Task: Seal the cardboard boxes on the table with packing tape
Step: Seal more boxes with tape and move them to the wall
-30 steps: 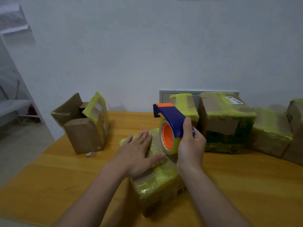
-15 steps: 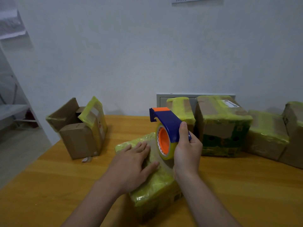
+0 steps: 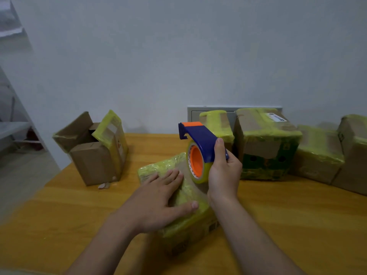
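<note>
A small cardboard box [image 3: 158,167] wrapped in yellowish tape lies on the wooden table [image 3: 59,211] in front of me. My left hand [image 3: 158,199] presses flat on its top, fingers spread. My right hand [image 3: 224,175] grips a blue and orange tape dispenser [image 3: 200,147] with a roll of clear tape, held upright just above the box's right side. A strip of tape runs from the roll down onto the box top. Near the table's left edge stands an open cardboard box [image 3: 93,151] with its flaps up.
Several taped boxes stand in a row at the back right: a narrow one [image 3: 218,124], a large one with a label [image 3: 266,143] and two more [image 3: 319,155] by the right edge. A paper scrap [image 3: 104,185] lies by the open box. White wall behind.
The dispenser has drawn back toward me along the box top, pulling tape out. My left hand slid a little nearer on the box. The view shifted slightly.
</note>
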